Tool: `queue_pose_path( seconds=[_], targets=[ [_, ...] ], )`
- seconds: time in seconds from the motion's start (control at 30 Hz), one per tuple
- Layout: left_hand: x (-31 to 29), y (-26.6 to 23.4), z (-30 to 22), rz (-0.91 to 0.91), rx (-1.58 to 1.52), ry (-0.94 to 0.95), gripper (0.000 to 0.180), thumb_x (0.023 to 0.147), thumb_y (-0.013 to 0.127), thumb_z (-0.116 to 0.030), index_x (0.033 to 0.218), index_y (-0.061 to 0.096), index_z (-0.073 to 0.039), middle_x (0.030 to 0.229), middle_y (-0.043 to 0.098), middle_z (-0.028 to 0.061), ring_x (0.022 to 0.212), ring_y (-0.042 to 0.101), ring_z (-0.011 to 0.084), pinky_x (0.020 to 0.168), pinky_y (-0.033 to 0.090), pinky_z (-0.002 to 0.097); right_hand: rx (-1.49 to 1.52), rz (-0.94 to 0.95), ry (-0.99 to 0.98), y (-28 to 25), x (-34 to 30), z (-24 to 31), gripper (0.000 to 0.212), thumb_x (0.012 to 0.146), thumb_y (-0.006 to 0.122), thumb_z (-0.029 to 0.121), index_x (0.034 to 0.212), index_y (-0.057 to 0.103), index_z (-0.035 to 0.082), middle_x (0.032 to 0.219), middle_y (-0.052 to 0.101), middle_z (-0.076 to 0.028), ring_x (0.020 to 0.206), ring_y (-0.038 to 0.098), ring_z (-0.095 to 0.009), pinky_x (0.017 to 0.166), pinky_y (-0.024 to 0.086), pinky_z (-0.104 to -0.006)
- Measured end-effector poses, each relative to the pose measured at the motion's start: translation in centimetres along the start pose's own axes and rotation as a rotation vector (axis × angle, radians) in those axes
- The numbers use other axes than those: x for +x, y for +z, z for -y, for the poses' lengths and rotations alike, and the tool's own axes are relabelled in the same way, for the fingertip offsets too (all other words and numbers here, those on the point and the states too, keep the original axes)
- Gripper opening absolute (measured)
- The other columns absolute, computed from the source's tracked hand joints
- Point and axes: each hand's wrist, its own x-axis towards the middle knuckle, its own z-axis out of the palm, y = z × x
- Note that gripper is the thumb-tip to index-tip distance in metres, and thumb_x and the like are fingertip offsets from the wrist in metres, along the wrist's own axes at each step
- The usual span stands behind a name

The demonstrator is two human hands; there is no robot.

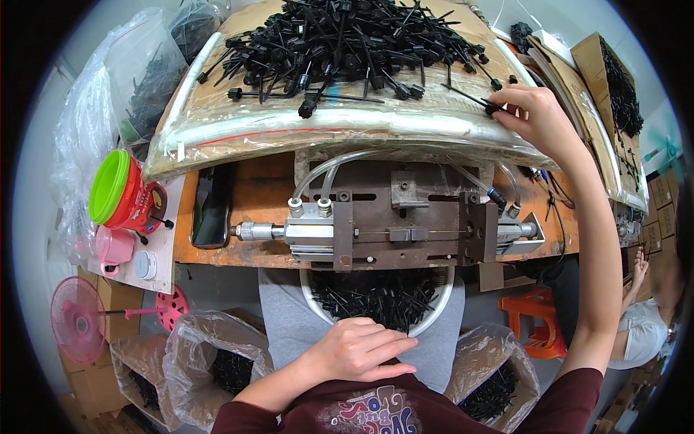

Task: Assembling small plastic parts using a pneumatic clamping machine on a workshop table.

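My right hand (531, 112) is at the right front of the cardboard-lined tray (238, 148), pinching a black plastic piece (470, 96) with a thin stem and a knobbed end. The piece's stem points left toward the heap of similar black parts (340, 50). Close to my body, my left hand (365, 351) rests with its fingers stretched out and nothing in them. Beyond that hand, a white-rimmed basin (307, 295) of black parts sits on my lap. Between the basin and the tray stands a metal clamping fixture (408, 235) with air cylinders; I see no part in its middle.
Clear air hoses (314, 177) arch over the fixture on the orange bench (253, 253). At left are a red-green bucket (119, 192), pink mug (114, 247) and pink fan (78, 318). Plastic-lined boxes (210, 354) flank my legs. An orange stool (535, 311) and another person (643, 329) are at right.
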Motion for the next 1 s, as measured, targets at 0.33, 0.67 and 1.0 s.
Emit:
queue_pose_path(
  seconds=[0.33,0.67,1.0],
  targets=[
    [0.7,-0.6,-0.4,-0.02,0.05,0.005,0.029,0.073,0.084,-0.023,0.094,0.075,-0.007,0.087,0.074,0.003,0.063,0.066,0.0117,0.054,0.048,0.0217,0.14,-0.372,0.059,-0.1,-2.8,1.7,0.023,0.087,0.067,0.007,0.109,0.069,-0.001,0.091,0.072,-0.009,0.079,0.066,-0.02,0.073,0.052,-0.0315],
    [4.6,-1.2,-0.6,-0.323,0.177,-0.017,0.038,0.07,0.08,0.001,0.106,0.071,0.0,0.102,0.069,0.0118,0.081,0.069,0.0248,0.063,0.056,0.0311,1.508,0.024,0.619,4.8,-14.6,17.3,0.026,0.085,0.07,-0.006,0.111,0.068,-0.006,0.101,0.072,-0.009,0.076,0.066,-0.008,0.065,0.054,-0.0195],
    [4.6,-0.8,0.3,-0.172,0.27,-0.211,0.041,0.069,0.078,0.0,0.11,0.072,-0.004,0.104,0.067,0.0107,0.083,0.066,0.0251,0.069,0.055,0.0325,1.483,-0.155,0.692,7.8,-17.0,17.6,0.025,0.092,0.061,-0.001,0.116,0.067,-0.006,0.104,0.072,-0.017,0.083,0.069,-0.015,0.068,0.053,-0.0226]
  ],
)
